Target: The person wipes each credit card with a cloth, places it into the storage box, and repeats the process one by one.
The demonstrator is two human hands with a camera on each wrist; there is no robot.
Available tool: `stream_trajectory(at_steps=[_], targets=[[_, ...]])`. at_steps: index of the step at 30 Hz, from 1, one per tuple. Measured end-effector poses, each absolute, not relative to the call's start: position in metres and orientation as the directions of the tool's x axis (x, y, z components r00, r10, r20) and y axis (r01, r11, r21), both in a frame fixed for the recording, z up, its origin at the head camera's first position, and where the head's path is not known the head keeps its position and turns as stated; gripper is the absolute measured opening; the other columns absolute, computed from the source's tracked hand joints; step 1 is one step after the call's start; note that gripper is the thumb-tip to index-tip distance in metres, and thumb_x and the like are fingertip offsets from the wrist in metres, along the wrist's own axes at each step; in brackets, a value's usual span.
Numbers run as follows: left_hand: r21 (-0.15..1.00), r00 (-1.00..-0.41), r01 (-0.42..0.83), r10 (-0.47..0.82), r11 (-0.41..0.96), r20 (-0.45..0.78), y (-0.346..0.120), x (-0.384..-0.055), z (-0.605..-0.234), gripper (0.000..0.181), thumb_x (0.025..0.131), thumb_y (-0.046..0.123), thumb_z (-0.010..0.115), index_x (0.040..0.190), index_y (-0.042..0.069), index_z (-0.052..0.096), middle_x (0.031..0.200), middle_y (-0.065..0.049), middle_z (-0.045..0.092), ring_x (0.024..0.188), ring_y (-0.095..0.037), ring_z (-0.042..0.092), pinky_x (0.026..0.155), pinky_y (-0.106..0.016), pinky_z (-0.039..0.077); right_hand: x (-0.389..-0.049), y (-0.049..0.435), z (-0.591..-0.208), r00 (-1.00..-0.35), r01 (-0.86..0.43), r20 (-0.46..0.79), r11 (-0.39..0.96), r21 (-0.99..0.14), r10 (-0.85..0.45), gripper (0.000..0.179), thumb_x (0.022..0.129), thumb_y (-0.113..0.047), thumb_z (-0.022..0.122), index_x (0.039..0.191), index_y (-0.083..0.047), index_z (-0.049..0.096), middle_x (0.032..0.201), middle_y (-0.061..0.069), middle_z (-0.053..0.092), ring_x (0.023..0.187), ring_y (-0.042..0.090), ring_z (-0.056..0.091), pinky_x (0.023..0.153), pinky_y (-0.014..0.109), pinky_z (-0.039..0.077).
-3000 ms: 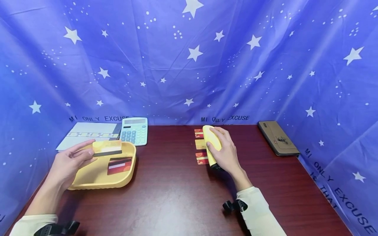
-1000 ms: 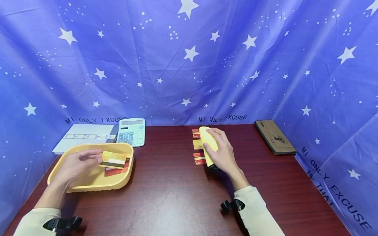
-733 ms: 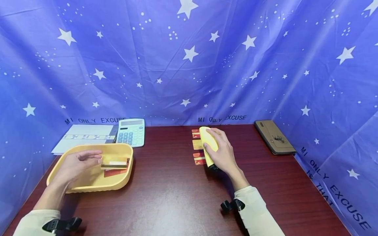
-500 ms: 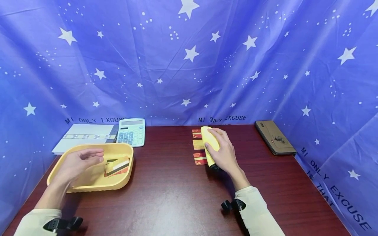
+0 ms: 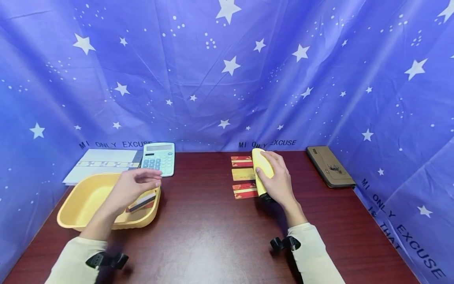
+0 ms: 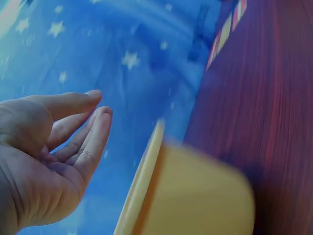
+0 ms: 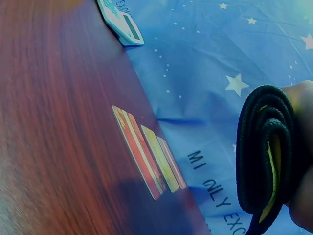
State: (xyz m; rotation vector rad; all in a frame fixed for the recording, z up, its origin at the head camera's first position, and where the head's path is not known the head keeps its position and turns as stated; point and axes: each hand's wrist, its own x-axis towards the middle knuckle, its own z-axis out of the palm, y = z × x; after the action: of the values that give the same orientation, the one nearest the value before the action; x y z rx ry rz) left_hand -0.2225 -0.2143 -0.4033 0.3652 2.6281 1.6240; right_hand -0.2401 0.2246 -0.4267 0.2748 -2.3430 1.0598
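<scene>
My left hand (image 5: 136, 185) is over the right side of the yellow plastic tray (image 5: 85, 197), fingers loosely bent and nothing between them. Partly hidden below it, a gold card with a dark stripe (image 5: 142, 201) lies over a red card in the tray. My right hand (image 5: 278, 179) grips a yellow roll with a black end (image 5: 263, 171); the right wrist view shows its end as coiled black textured material (image 7: 264, 152) with yellow inside. Just left of it, a column of three cards lies on the table: red (image 5: 241, 161), gold (image 5: 243, 174) and red (image 5: 244, 191).
A light blue calculator (image 5: 159, 157) and a white box-like item with a patterned band (image 5: 103, 163) lie behind the tray. A brown zip wallet (image 5: 330, 167) is at the back right. Blue star-print cloth (image 5: 198, 79) hangs around the dark red wooden table (image 5: 205, 221).
My left hand lowered the gold card into the tray, let go of it onto the red card, then moved right and up. My right hand shifted slightly right with the yellow roll, uncovering more of the cards.
</scene>
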Motion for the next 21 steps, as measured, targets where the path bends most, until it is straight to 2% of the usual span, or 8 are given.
stream_trajectory(at_steps=[6, 10, 21], targets=[[0.906, -0.949, 0.195, 0.307, 0.376, 0.076, -0.163, -0.225, -0.402, 0.036, 0.091, 0.015, 0.08, 0.124, 0.005, 0.072, 0.116, -0.015, 0.077, 0.1, -0.01, 0.075, 0.087, -0.017, 0.061, -0.243, 0.235, -0.427, -0.827, -0.384, 0.559, 0.661, -0.645, 0.066, 0.052, 0.09, -0.016, 0.078, 0.14, -0.016, 0.064, 0.146, 0.01, 0.056, 0.131, 0.032, 0.056, 0.102, 0.05, 0.05], [0.906, -0.932, 0.224, 0.351, 0.359, 0.091, -0.126, -0.229, -0.41, 0.034, 0.088, 0.014, 0.081, 0.12, 0.008, 0.074, 0.112, -0.014, 0.077, 0.099, -0.019, 0.074, 0.083, -0.021, 0.063, -0.244, 0.241, -0.425, -0.825, -0.37, 0.559, 0.661, -0.652, 0.089, 0.052, 0.089, -0.015, 0.078, 0.14, -0.016, 0.064, 0.146, 0.011, 0.056, 0.13, 0.032, 0.056, 0.098, 0.047, 0.05], [0.899, -0.901, 0.254, 0.426, 0.356, 0.086, -0.062, -0.24, -0.447, 0.035, 0.085, 0.01, 0.082, 0.119, 0.004, 0.075, 0.113, -0.018, 0.077, 0.091, -0.012, 0.073, 0.083, -0.023, 0.062, -0.246, 0.253, -0.424, -0.83, -0.335, 0.543, 0.665, -0.668, 0.128, 0.054, 0.088, -0.013, 0.078, 0.14, -0.017, 0.064, 0.146, 0.012, 0.056, 0.127, 0.035, 0.056, 0.092, 0.042, 0.047]])
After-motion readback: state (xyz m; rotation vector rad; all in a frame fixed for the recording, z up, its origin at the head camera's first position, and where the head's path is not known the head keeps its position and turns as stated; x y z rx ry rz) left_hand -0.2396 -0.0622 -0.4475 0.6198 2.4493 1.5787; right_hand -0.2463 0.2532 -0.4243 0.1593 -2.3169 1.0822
